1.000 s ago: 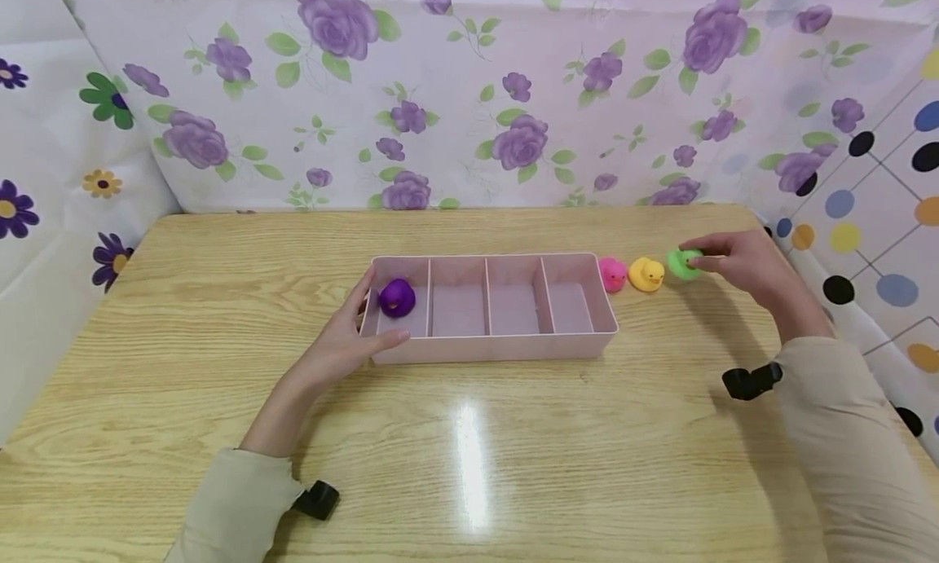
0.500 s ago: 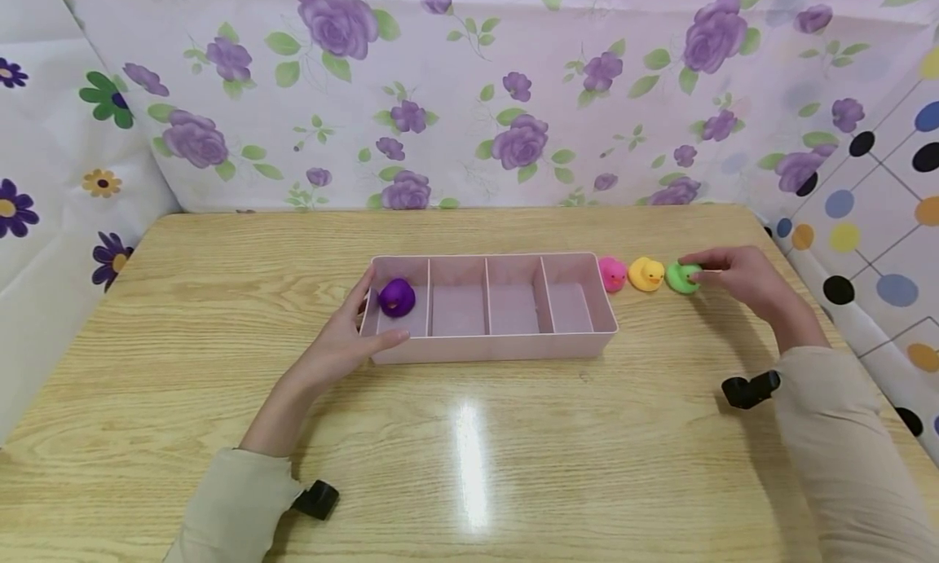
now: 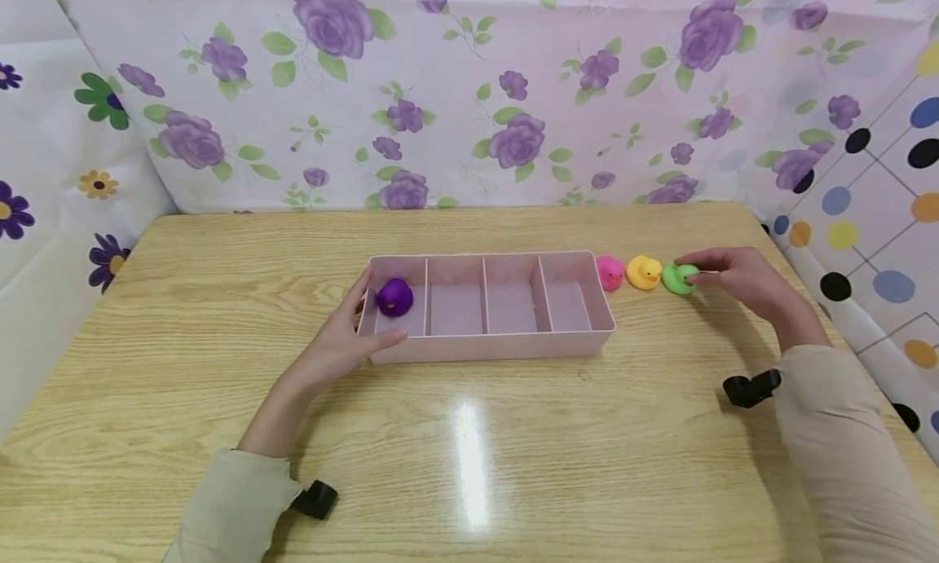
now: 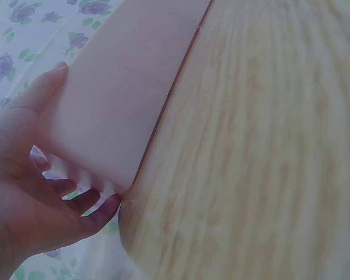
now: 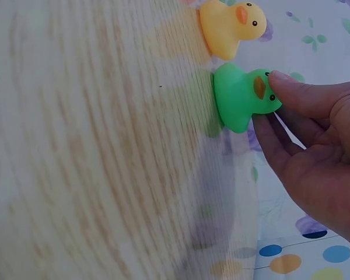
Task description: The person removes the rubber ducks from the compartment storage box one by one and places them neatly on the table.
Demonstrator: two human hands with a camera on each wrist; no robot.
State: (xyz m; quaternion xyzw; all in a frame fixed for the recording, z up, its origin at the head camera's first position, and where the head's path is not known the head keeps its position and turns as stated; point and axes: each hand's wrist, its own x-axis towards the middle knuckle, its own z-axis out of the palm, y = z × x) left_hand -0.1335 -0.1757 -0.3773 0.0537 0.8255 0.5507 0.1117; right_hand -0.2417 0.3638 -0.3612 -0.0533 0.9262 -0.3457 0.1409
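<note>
A pink box with several compartments (image 3: 491, 349) stands on the table, a purple rubber duck (image 3: 394, 296) in its leftmost compartment. My left hand (image 3: 333, 347) holds the box's left end, thumb over the front rim and fingers along the end wall; the left wrist view shows this hand (image 4: 32, 181) close up. To the right of the box, my right hand (image 3: 751, 284) pinches a green rubber duck (image 3: 676, 278) by its head. In the right wrist view the thumb and fingers touch the head of that green duck (image 5: 236, 96), whose base rests on the table.
A pink duck (image 3: 610, 272) stands by the box's right end, and a yellow duck (image 3: 644, 272) sits between it and the green one. Flowered sheeting (image 3: 440, 98) rises behind the wooden table (image 3: 396, 465), with dotted sheeting (image 3: 895, 245) on the right.
The right hand has brought the green duck slightly nearer to me and down onto the table beside the yellow duck. The left hand and the box keep their places.
</note>
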